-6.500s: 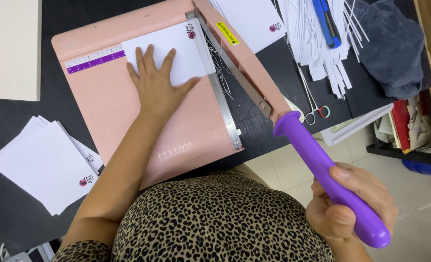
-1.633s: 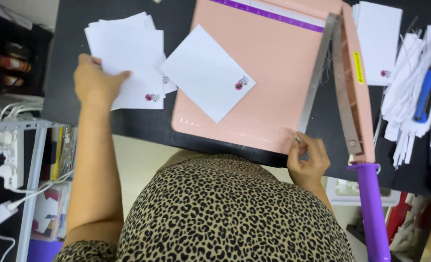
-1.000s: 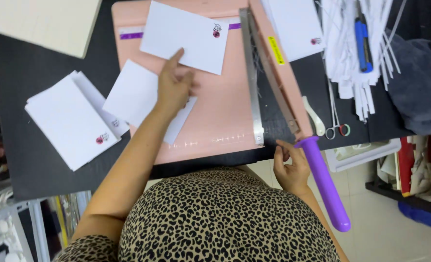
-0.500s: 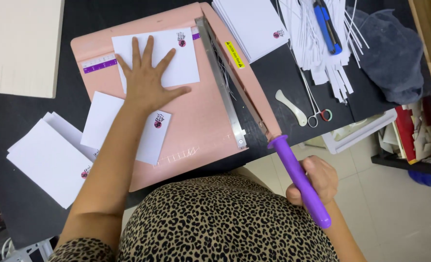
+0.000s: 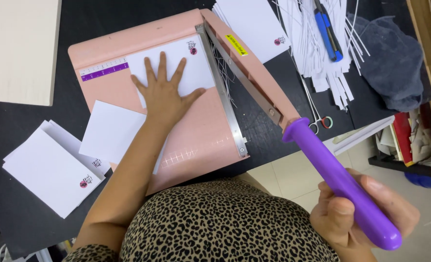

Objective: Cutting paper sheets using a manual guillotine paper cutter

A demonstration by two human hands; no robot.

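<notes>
paper sheet [image 5: 176, 65], white with a small dark mark in its top right corner, lying flat on the upper part of the pink cutter board [image 5: 196, 140], its right edge against the metal strip [image 5: 223, 94] along the board's cutting side. left hand [image 5: 164, 94] spread wide open, palm down, fingers fanned over the sheet and pressing it to the board; it grips nothing. purple ruler band [image 5: 104, 71] just left of the sheet, along the board's top edge. cutter arm [image 5: 252, 65], pink with a yellow label, raised at an angle away from the strip and ending in a long purple handle [image 5: 341, 182]. right hand [image 5: 358, 216] closed around the lower end of the handle, thumb across its front, off the table's edge. thin paper slivers [image 5: 223, 68] hang between strip and arm. second white sheet [image 5: 111, 133] lies partly on the board's left edge, beside the forearm. stack of similar sheets [image 5: 50, 170] rests on the black table [image 5: 16, 131], well apart from the board. more sheets [image 5: 254, 22] lie beyond the arm, next to a heap of white strips [image 5: 317, 48] with a blue knife [image 5: 328, 29] on it. scissors [image 5: 319, 119] lie near the handle's upper end. grey cloth [image 5: 395, 73] at far right.
</notes>
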